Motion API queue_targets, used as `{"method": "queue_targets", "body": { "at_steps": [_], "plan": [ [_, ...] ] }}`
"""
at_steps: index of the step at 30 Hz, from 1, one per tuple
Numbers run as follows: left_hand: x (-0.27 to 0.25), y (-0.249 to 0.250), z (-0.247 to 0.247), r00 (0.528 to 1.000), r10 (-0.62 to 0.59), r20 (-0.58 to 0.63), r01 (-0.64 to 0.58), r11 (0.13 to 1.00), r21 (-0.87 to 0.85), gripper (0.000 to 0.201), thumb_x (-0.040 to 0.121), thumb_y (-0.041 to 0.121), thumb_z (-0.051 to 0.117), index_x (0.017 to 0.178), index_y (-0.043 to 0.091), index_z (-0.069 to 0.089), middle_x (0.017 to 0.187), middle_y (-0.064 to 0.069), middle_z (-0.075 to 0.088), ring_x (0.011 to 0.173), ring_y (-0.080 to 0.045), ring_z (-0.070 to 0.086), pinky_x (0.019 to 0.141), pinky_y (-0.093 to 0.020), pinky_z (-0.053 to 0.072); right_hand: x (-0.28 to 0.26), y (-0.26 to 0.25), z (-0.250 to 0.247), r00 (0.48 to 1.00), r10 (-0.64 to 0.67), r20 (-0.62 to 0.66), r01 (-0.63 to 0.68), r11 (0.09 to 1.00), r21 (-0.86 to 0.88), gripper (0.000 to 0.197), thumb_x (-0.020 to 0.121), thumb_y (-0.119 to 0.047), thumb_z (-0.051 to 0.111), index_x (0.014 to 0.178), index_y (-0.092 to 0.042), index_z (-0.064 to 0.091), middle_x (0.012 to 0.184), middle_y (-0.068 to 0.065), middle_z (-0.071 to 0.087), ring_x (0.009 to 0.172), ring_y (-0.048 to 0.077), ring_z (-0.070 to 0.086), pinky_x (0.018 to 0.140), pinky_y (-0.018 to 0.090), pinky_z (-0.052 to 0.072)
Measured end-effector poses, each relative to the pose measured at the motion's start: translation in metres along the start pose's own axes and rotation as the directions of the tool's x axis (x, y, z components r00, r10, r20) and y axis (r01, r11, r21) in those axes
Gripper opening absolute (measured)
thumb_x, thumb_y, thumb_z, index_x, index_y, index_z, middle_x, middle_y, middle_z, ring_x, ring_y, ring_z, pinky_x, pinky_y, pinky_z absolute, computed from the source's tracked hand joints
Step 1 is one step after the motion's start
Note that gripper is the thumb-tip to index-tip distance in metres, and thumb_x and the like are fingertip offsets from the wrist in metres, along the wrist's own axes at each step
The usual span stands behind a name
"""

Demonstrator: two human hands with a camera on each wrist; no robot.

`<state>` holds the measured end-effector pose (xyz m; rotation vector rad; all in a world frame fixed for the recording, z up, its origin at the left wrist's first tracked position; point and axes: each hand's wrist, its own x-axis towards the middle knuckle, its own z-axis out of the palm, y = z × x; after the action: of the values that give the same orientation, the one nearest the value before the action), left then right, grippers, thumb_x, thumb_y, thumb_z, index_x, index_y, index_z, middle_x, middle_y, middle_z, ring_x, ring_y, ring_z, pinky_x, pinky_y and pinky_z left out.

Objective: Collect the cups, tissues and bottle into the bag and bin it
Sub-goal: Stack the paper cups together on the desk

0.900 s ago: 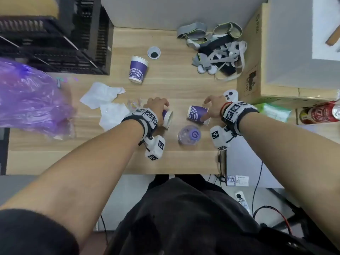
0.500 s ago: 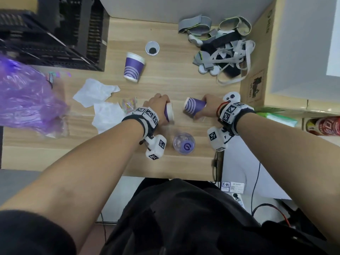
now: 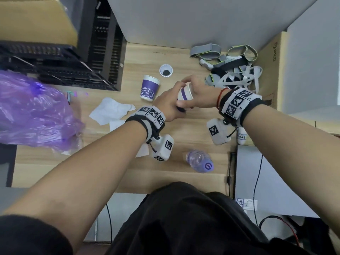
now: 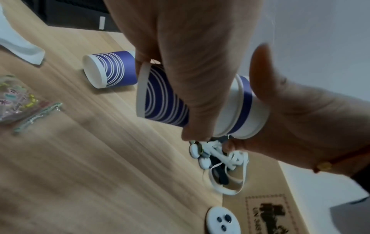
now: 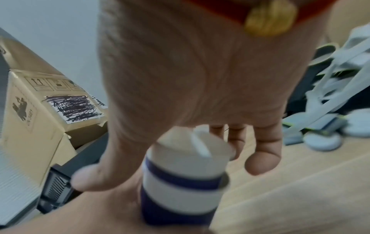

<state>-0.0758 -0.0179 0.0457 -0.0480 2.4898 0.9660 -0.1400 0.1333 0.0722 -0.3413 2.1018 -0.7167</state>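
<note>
Two purple-and-white paper cups (image 3: 184, 94) are pushed one into the other and held above the wooden table (image 3: 193, 131). My left hand (image 3: 170, 106) grips the outer cup (image 4: 166, 104) round its side. My right hand (image 3: 197, 92) curls over the rim end of the inner cup (image 5: 186, 171). A third cup (image 3: 149, 88) stands on the table just left of my hands. White tissues (image 3: 110, 111) lie further left. A clear bottle (image 3: 200, 161) with a purple cap lies near the front edge. The purple plastic bag (image 3: 35, 111) sits at the table's left end.
A tangle of grey straps and white pucks (image 3: 231, 70) fills the back right corner beside a cardboard box (image 3: 272, 70). Black crates (image 3: 60, 67) stand at the back left. A small white lid (image 3: 166, 70) lies behind the cups, and a sticker packet (image 4: 18, 101) lies near the tissues.
Each hand held its own cup lying on the table. The hands have since lifted, come together further back, and the two cups are now nested.
</note>
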Motion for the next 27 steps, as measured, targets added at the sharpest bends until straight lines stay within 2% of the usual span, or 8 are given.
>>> {"method": "queue_targets", "body": {
  "at_steps": [4, 7, 10, 12, 16, 20, 24, 27],
  "plan": [
    [-0.018, -0.030, -0.025, 0.993, -0.075, -0.088, 0.060, 0.985, -0.163, 0.088, 0.063, 0.029, 0.080, 0.138, 0.033, 0.035, 0.096, 0.006, 0.066, 0.086, -0.025, 0.067, 0.073, -0.035, 0.055, 0.030, -0.040, 0.009, 0.997, -0.001, 0.072, -0.007, 0.994, 0.107, 0.096, 0.070, -0.074, 0.056, 0.147, -0.027, 0.024, 0.129, 0.006, 0.047, 0.094, 0.018, 0.060, 0.070, 0.032, 0.054],
    [-0.040, -0.071, -0.043, 0.967, -0.230, -0.105, 0.202, 0.952, -0.231, 0.091, 0.063, 0.036, 0.077, 0.136, 0.051, 0.024, 0.097, 0.002, 0.069, 0.082, -0.028, 0.068, 0.074, -0.041, 0.058, 0.069, -0.060, 0.012, 0.998, 0.041, -0.053, -0.033, 0.988, 0.149, 0.068, 0.090, -0.059, 0.053, 0.142, -0.018, 0.039, 0.137, 0.009, 0.050, 0.097, 0.021, 0.057, 0.070, 0.034, 0.056],
    [-0.062, -0.109, -0.059, 0.940, -0.321, -0.119, 0.276, 0.917, -0.288, 0.095, 0.066, 0.032, 0.075, 0.140, 0.056, 0.021, 0.103, 0.003, 0.070, 0.077, -0.027, 0.069, 0.071, -0.042, 0.060, 0.107, -0.071, 0.024, 0.991, 0.084, -0.105, -0.078, 0.995, 0.064, 0.072, 0.086, -0.041, 0.068, 0.144, -0.015, 0.034, 0.147, 0.008, 0.044, 0.086, 0.025, 0.062, 0.059, 0.032, 0.054],
    [-0.074, -0.131, -0.067, 0.925, -0.361, -0.117, 0.310, 0.897, -0.315, 0.085, 0.067, 0.030, 0.077, 0.135, 0.052, 0.032, 0.103, 0.002, 0.069, 0.071, -0.026, 0.069, 0.063, -0.044, 0.062, 0.127, -0.076, 0.038, 0.990, 0.125, -0.061, -0.125, 0.992, 0.008, 0.079, 0.085, -0.034, 0.072, 0.148, -0.015, 0.029, 0.150, 0.009, 0.040, 0.088, 0.032, 0.066, 0.067, 0.041, 0.059],
    [-0.079, -0.159, -0.071, 0.916, -0.386, -0.113, 0.322, 0.872, -0.370, 0.068, 0.067, 0.026, 0.079, 0.123, 0.042, 0.043, 0.097, 0.001, 0.065, 0.079, -0.030, 0.069, 0.054, -0.047, 0.061, 0.144, -0.078, 0.056, 0.973, 0.224, -0.054, -0.230, 0.963, -0.139, 0.064, 0.084, -0.032, 0.071, 0.136, -0.008, 0.042, 0.108, 0.019, 0.068, 0.087, 0.040, 0.071, 0.077, 0.046, 0.059],
    [-0.066, -0.169, -0.068, 0.909, -0.405, -0.097, 0.345, 0.863, -0.370, 0.071, 0.064, 0.028, 0.076, 0.124, 0.041, 0.042, 0.100, -0.002, 0.066, 0.081, -0.029, 0.067, 0.067, -0.049, 0.061, 0.146, -0.079, 0.060, 0.970, 0.207, -0.125, -0.240, 0.887, -0.394, 0.035, 0.083, -0.042, 0.069, 0.087, -0.011, 0.055, 0.088, 0.012, 0.064, 0.078, 0.030, 0.059, 0.069, 0.033, 0.044],
    [-0.049, -0.167, -0.061, 0.924, -0.381, -0.037, 0.351, 0.883, -0.313, 0.083, 0.065, 0.030, 0.073, 0.137, 0.040, 0.034, 0.117, -0.004, 0.063, 0.083, -0.033, 0.065, 0.078, -0.047, 0.058, 0.156, -0.068, 0.058, 0.969, 0.242, -0.043, -0.243, 0.970, -0.013, 0.027, 0.086, -0.035, 0.070, 0.093, -0.009, 0.067, 0.102, 0.019, 0.074, 0.092, 0.035, 0.072, 0.089, 0.043, 0.058],
    [-0.037, -0.163, -0.059, 0.924, -0.382, -0.022, 0.361, 0.891, -0.275, 0.090, 0.064, 0.030, 0.071, 0.143, 0.039, 0.030, 0.122, -0.005, 0.057, 0.088, -0.032, 0.064, 0.079, -0.047, 0.059, 0.149, -0.073, 0.055, 0.972, 0.234, -0.033, -0.219, 0.945, 0.242, 0.025, 0.090, -0.023, 0.068, 0.105, -0.003, 0.070, 0.106, 0.019, 0.072, 0.081, 0.025, 0.069, 0.090, 0.039, 0.059]
  ]
}}
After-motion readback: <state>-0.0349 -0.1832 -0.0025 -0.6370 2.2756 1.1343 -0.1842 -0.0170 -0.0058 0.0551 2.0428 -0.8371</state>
